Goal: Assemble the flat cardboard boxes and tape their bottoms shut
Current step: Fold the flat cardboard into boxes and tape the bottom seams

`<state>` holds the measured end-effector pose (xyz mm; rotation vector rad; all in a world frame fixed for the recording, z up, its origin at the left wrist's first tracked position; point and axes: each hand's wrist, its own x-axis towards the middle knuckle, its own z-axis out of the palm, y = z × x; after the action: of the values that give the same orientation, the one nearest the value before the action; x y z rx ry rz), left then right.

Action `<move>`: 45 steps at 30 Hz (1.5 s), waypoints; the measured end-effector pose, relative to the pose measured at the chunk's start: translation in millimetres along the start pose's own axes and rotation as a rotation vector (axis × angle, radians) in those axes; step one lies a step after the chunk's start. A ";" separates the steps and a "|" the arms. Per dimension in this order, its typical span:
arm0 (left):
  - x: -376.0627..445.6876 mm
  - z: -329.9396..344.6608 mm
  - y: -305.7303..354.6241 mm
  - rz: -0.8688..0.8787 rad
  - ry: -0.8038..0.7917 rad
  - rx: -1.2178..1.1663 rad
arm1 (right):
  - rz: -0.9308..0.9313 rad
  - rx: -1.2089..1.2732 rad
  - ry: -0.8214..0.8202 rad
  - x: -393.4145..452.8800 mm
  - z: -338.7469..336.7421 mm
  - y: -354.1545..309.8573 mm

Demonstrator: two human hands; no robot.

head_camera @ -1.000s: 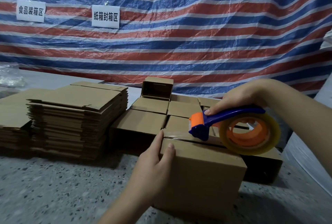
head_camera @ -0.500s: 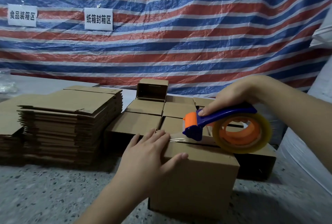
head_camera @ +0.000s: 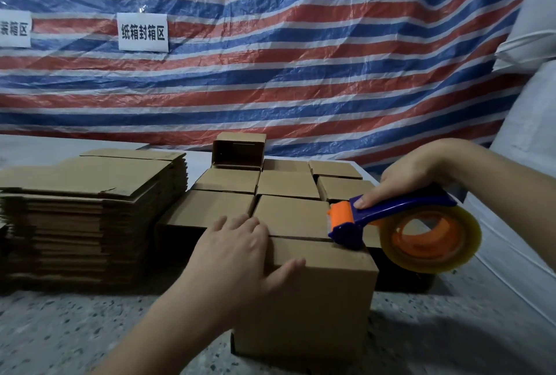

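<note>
Box [head_camera: 304, 293] pressed flat by left hand [head_camera: 237, 249]; dispenser [head_camera: 400, 224] gripped by right hand [head_camera: 412, 176], seam being taped. Boxes [head_camera: 288, 185] behind assembled; flat stack [head_camera: 90, 209] left.

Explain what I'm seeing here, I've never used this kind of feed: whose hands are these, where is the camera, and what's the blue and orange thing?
There is no machine: a person works with bare hands, and the single camera sits on their head, looking forward and down. The left hand lies flat on top of the nearest cardboard box, steadying it. The right hand grips the blue handle of a tape dispenser, whose orange head sits at the right end of the box's top seam. Behind stand assembled boxes in rows; to the left lies a stack of flat cardboard. All of it rests on a speckled surface, in front of a striped tarp.
</note>
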<state>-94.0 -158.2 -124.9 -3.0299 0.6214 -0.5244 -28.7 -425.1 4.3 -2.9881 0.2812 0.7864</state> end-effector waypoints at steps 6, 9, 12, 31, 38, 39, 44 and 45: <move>13.7 7.9 32.0 0.107 -0.092 -0.023 | 0.003 -0.022 0.015 5.2 -2.2 -1.3; 16.2 12.5 32.4 0.110 -0.093 0.029 | 0.009 0.013 -0.009 6.2 -1.9 2.6; 15.3 13.3 31.8 0.114 -0.093 0.048 | -0.005 0.064 -0.035 4.9 -2.2 8.5; 36.2 10.0 71.7 0.165 -0.088 -0.071 | 0.000 0.099 -0.063 6.8 12.6 50.2; 43.2 29.8 78.4 0.253 -0.013 -0.020 | -0.027 0.167 -0.101 11.1 15.3 62.1; 43.4 30.6 77.8 0.258 -0.006 -0.012 | -0.027 0.163 -0.102 8.9 13.2 65.6; 43.3 33.1 76.6 0.271 -0.004 -0.030 | 0.069 -0.012 -0.090 -14.6 3.3 79.6; 42.7 33.2 76.4 0.274 -0.009 -0.040 | 0.107 -0.103 -0.070 -16.5 6.8 75.1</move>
<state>-75.5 -247.1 -147.9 -2.9109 1.0365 -0.4916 -59.9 -495.7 7.1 -3.0547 0.4123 0.9410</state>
